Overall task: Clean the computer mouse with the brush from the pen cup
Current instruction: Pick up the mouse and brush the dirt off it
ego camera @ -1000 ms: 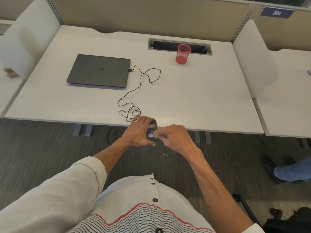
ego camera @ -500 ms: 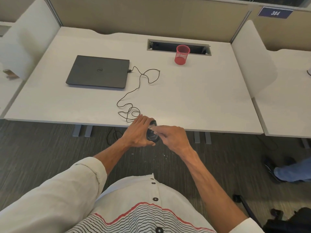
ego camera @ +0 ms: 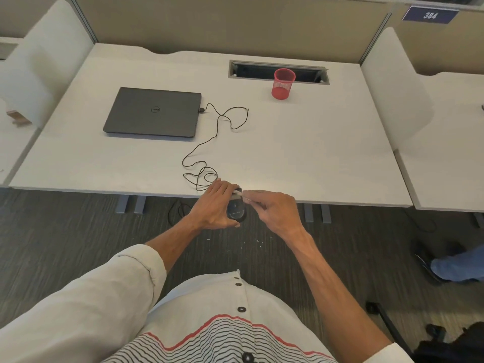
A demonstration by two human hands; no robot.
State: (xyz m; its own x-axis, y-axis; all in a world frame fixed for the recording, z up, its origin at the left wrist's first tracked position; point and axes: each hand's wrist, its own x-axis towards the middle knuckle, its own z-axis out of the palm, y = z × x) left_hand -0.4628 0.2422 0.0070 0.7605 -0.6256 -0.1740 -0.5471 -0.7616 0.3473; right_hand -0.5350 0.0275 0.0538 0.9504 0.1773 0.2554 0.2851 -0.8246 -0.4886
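My left hand [ego camera: 214, 205] grips a black corded computer mouse [ego camera: 236, 209], held just off the desk's front edge above the floor. My right hand [ego camera: 273, 209] pinches a small pale brush [ego camera: 242, 194] whose bristles touch the far end of the mouse. Most of the brush handle is hidden by my fingers. The mouse cable [ego camera: 209, 153] runs in loops across the desk to a closed grey laptop [ego camera: 153, 112]. A red mesh pen cup [ego camera: 283, 83] stands at the back of the desk, with nothing visible in it.
The white desk [ego camera: 314, 153] has a cable slot [ego camera: 279, 72] behind the pen cup and white side dividers [ego camera: 395, 85]. Carpet lies below my hands, with pale specks on it. Another person's shoe [ego camera: 455, 268] is at the right, and a chair base [ego camera: 387, 323] at lower right.
The brush has swept from the near part of the mouse up to its far end. My right hand followed it away from me. My left hand has kept its hold on the mouse.
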